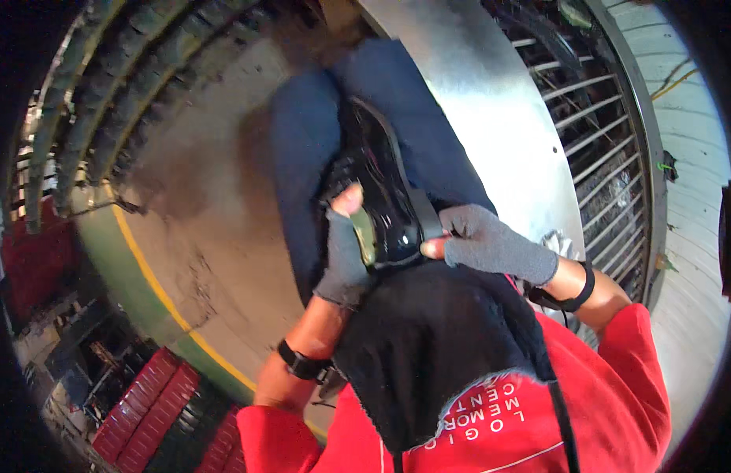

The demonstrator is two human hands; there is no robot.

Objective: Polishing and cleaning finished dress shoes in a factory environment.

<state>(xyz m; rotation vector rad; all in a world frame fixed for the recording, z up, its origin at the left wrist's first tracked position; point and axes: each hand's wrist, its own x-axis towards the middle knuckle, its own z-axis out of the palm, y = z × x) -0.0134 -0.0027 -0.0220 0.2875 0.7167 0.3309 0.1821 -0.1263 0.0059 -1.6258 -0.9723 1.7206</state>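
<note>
A glossy black shoe (387, 185) lies lengthwise on my thighs, its toe pointing away from me and its heel close to my body. My left hand (343, 256), in a grey fingerless glove, is wrapped round the shoe's left side near the opening. A yellow-green patch (365, 236) shows beside its thumb; whether this is lining or a separate piece I cannot tell. On the other side, my right hand (487, 243), gloved alike, pinches the edge of the heel (430, 225) between thumb and fingers. A black apron (444, 339) covers my lap below the shoe.
A shiny metal surface (499, 102) runs close along my right side, with a barred metal rack (610, 158) beyond it. Dark curved racks (105, 102) stand at the far left. Red slatted objects (148, 402) lie at the lower left, near a yellow floor line (148, 272).
</note>
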